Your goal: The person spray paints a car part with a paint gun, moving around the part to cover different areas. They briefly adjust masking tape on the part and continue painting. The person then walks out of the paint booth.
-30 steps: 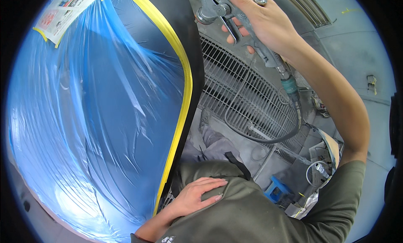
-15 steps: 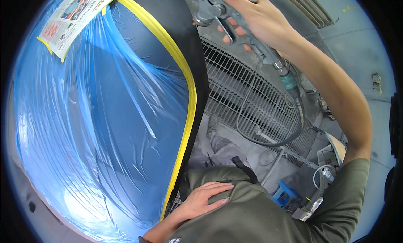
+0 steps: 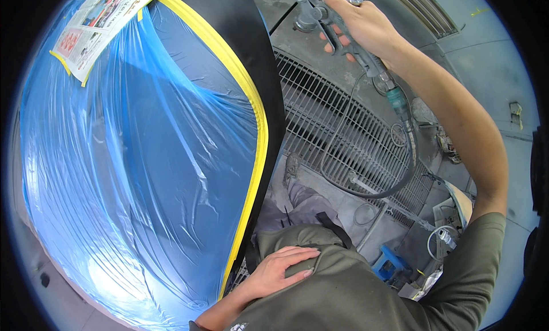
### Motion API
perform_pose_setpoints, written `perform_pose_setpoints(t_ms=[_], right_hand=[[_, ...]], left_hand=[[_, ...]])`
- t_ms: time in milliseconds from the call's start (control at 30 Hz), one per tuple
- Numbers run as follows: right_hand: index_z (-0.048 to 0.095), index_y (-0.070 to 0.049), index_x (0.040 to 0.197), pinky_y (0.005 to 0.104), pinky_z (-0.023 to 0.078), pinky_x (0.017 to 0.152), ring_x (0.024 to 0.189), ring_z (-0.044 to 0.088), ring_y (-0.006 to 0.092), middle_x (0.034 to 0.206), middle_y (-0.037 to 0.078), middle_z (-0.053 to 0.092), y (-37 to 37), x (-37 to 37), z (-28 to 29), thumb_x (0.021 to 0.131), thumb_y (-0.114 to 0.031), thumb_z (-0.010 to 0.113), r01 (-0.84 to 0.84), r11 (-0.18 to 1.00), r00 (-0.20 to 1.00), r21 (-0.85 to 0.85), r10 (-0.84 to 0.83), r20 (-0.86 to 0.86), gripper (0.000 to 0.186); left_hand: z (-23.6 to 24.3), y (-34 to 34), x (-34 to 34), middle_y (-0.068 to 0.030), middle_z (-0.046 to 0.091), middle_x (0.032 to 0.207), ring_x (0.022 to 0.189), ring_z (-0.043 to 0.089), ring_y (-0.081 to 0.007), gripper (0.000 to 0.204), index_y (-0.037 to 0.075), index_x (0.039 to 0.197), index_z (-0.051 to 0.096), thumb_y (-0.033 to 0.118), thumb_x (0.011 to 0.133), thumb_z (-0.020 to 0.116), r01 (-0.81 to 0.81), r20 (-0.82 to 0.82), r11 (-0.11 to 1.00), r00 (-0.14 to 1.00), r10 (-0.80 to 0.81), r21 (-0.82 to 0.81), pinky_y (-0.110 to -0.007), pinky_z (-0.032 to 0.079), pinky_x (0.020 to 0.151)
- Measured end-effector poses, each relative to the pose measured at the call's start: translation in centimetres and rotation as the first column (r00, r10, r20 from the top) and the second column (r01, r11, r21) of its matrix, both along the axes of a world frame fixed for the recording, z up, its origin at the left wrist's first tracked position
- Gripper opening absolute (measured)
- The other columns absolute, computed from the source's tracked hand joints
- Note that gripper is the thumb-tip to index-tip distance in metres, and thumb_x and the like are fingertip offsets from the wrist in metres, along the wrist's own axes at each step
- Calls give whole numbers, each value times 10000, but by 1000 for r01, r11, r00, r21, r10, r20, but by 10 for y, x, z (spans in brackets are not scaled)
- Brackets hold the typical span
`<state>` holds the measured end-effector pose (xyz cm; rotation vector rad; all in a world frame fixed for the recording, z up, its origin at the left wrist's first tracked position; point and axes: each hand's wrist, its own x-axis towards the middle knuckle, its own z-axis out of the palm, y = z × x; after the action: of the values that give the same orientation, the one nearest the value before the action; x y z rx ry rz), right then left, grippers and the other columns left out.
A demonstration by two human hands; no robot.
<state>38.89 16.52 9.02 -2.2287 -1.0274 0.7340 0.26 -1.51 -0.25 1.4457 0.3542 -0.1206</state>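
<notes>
Since the frame half a second earlier, the grey metal spray gun point(image 3: 318, 14) has been shifted a little to the right, so that grey floor point(image 3: 286, 34) is now seen between it and the curved black panel point(image 3: 273, 90); the left hand point(image 3: 280, 270) has been kept almost in place.

As far as can be judged, the covering has been done: crinkled translucent blue plastic film point(image 3: 171, 142) is spread over the large rounded surface and edged by a yellow tape strip point(image 3: 261, 131), and a printed newspaper sheet point(image 3: 94, 33) is taped on at the upper left. The black panel is left uncovered beyond the tape; how much remains cannot be told.

The spray gun is held at the top, over the slatted metal floor grating point(image 3: 320, 113), with a teal coupling point(image 3: 397, 100) joined below. By the right hand point(image 3: 369, 30), the grip is clamped around its handle; whether the trigger is pressed cannot be told. The left hand is laid flat, fingers extended, on the olive-green shirt point(image 3: 343, 291), with nothing held.
</notes>
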Motion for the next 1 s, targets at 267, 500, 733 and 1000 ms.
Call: perform_pose_setpoints(t_ms=[267, 500, 733, 1000], right_hand=[[696, -18, 811, 342, 477, 514, 531, 567, 168, 612, 60, 600, 5, -40, 44, 1053, -547, 484, -75, 997, 984, 26, 78, -162, 619], [720, -19, 921, 324, 508, 471, 524, 573, 159, 639, 54, 589, 10, -28, 33, 1056, -537, 494, -122, 989, 960, 87, 140, -241, 581], [747, -6, 954, 358, 511, 583, 630, 599, 168, 706, 68, 630, 12, 8, -5, 1028, -562, 528, -43, 995, 996, 93, 50, -76, 602], [734, 6, 907, 352, 505, 597, 626, 607, 161, 693, 64, 630, 19, -13, 16, 1039, -562, 507, -101, 991, 994, 86, 105, -43, 625]], left_hand=[[2, 3, 1, -126, 632, 1413, 1329, 570, -321, 467, 63, 1406, 612, 239, 978, 678, 8, -23, 1000, 1000, -8, -3, -414, 444, 1126], [1, 5, 5, -102, 628, 1436, 1342, 565, -309, 472, 63, 1409, 616, 200, 965, 697, 16, -35, 1000, 999, -17, -22, -413, 431, 1147], [2, 7, 5, -104, 632, 1429, 1333, 574, -309, 470, 63, 1404, 622, 200, 962, 705, 7, -42, 999, 999, -8, -35, -414, 436, 1144], [2, 9, 7, -102, 628, 1437, 1339, 571, -305, 470, 67, 1405, 624, 206, 964, 705, 10, -38, 999, 999, -11, -37, -417, 434, 1147]])
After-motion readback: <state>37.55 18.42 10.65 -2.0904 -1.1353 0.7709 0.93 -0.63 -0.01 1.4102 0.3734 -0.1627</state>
